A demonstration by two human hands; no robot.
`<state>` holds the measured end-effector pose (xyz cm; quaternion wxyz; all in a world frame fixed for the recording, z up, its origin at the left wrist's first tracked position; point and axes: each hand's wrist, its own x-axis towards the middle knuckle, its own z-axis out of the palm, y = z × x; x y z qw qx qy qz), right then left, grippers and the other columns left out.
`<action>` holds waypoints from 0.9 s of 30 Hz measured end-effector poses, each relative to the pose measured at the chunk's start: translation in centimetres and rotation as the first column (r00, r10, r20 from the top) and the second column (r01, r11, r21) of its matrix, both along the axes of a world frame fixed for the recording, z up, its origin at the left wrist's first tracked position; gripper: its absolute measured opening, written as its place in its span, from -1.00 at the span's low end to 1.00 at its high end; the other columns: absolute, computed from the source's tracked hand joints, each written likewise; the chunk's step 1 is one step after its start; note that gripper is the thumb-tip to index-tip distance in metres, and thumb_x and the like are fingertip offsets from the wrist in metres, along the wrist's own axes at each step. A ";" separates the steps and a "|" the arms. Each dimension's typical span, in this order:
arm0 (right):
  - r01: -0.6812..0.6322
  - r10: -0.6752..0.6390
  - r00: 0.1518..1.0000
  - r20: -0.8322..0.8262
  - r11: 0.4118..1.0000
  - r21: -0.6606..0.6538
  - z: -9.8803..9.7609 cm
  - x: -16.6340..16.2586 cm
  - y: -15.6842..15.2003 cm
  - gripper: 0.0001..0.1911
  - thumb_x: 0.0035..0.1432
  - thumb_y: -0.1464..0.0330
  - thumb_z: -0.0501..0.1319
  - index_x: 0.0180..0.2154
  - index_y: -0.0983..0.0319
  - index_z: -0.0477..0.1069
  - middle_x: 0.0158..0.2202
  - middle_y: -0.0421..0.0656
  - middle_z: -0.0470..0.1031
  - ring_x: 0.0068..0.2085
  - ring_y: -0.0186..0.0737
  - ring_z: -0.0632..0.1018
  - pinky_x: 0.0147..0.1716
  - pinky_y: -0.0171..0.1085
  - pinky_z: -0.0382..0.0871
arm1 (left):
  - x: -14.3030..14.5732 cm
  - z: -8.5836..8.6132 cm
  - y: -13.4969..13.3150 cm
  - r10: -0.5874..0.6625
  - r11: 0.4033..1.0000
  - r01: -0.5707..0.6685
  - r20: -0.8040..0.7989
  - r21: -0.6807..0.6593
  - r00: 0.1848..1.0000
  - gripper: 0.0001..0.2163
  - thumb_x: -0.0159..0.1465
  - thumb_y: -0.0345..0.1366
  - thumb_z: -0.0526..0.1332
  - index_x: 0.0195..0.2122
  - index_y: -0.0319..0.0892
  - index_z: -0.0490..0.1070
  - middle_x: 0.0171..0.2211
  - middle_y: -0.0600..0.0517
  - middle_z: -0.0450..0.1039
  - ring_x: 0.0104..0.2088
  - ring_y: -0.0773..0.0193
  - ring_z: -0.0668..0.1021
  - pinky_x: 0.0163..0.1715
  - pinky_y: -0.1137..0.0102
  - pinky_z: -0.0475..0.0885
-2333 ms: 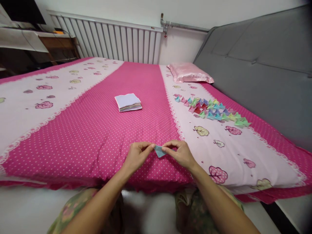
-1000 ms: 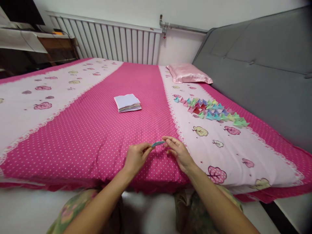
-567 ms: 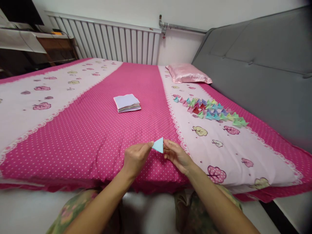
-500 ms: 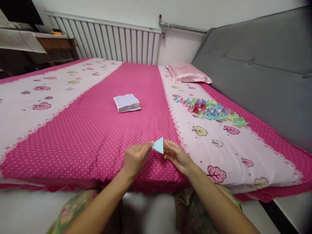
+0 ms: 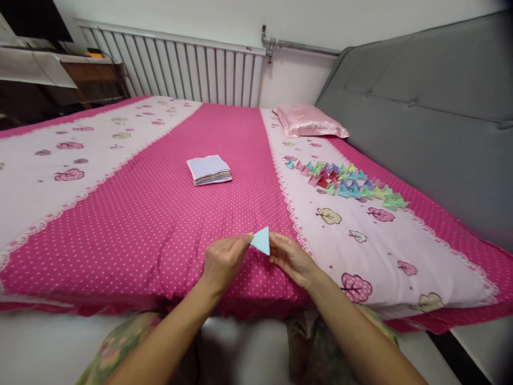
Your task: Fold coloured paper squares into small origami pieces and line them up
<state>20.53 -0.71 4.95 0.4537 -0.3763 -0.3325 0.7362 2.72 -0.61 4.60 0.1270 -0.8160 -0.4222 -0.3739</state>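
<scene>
A light blue piece of folded paper, triangular in outline, is held up over the near part of the bed. My left hand is closed, pinching the triangle's left corner between thumb and fingers. On the other side, my right hand has its curled fingers at the paper's right edge, gripping it there; some fingertips are hidden behind it. Farther off on the pink dotted cover lies a stack of square paper sheets, with a pale lilac sheet on top. Several small folded paper boats in mixed colours stand grouped to the right.
The pink and white bedspread spreads in front of me. A pink satin pillow lies at the far right, beside the grey padded headboard. A white radiator lines the wall, with a desk at the far left.
The blue paper triangle has tilted slightly between my hands, its lower right corner a little lower. Both hands keep nearly the same place.
</scene>
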 end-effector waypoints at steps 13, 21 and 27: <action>-0.039 0.039 0.998 -0.048 0.999 -0.008 0.3 -0.1 0.0 -0.79 -0.03 0.29 0.27 -0.29 0.21 0.46 -0.38 -0.20 0.50 -0.43 -0.39 0.44 -0.53 -0.44 0.24 | 0.0 0.2 -0.2 -0.016 0.996 0.021 -0.050 0.084 0.999 -0.85 0.21 -0.44 0.09 -0.28 -0.19 0.45 -0.42 0.03 0.55 -0.45 0.34 0.56 -0.44 0.50 0.41; -0.073 0.073 0.997 -0.008 0.997 0.013 0.4 -0.6 -0.4 -0.73 -0.17 0.32 0.33 -0.32 0.23 0.47 -0.38 -0.17 0.54 -0.37 -0.26 0.51 -0.44 -0.35 0.32 | 0.3 0.5 -0.5 -0.185 0.973 0.197 -0.104 0.119 0.977 -0.75 0.23 -0.49 0.03 -0.10 -0.24 0.36 -0.31 -0.07 0.55 -0.29 0.23 0.58 -0.32 0.37 0.49; 0.003 -0.003 1.000 0.023 1.000 0.023 -0.2 -1.1 -0.5 -0.69 -0.22 0.35 0.35 -0.31 0.21 0.44 -0.40 -0.20 0.53 -0.40 -0.27 0.50 -0.43 -0.33 0.33 | 0.8 0.1 -0.5 -0.220 0.975 0.221 -0.109 -0.002 0.969 -0.70 0.24 -0.48 0.01 0.00 -0.21 0.29 -0.18 -0.10 0.51 -0.17 0.23 0.54 -0.19 0.34 0.48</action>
